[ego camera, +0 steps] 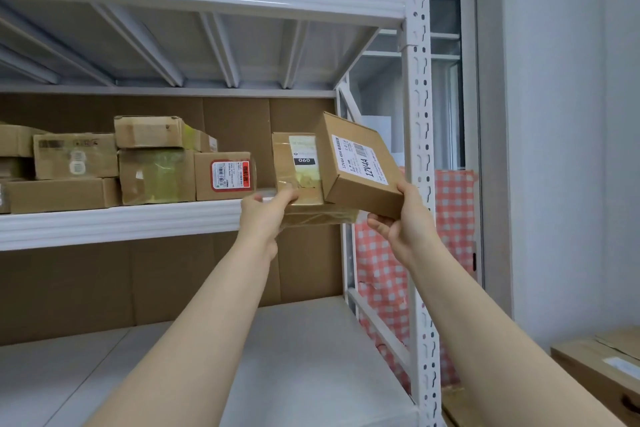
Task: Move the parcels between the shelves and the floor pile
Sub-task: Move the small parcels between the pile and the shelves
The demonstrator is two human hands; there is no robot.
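My right hand (401, 218) grips a flat brown parcel (353, 166) with a white label, tilted at the right end of the middle shelf (121, 222). My left hand (266, 208) holds the lower corner of a taped parcel marked 060 (299, 166), which stands on end at the shelf's front edge. Under both lies a flat taped parcel (322, 215) that sticks out past the edge. Several more cardboard parcels (156, 166) are stacked along the shelf to the left.
The white shelf upright (420, 149) stands just right of my right hand. The lower shelf board (311, 357) is below my arms. A red checked cloth (450, 218) hangs behind the rack. Brown boxes (602, 374) sit at the bottom right.
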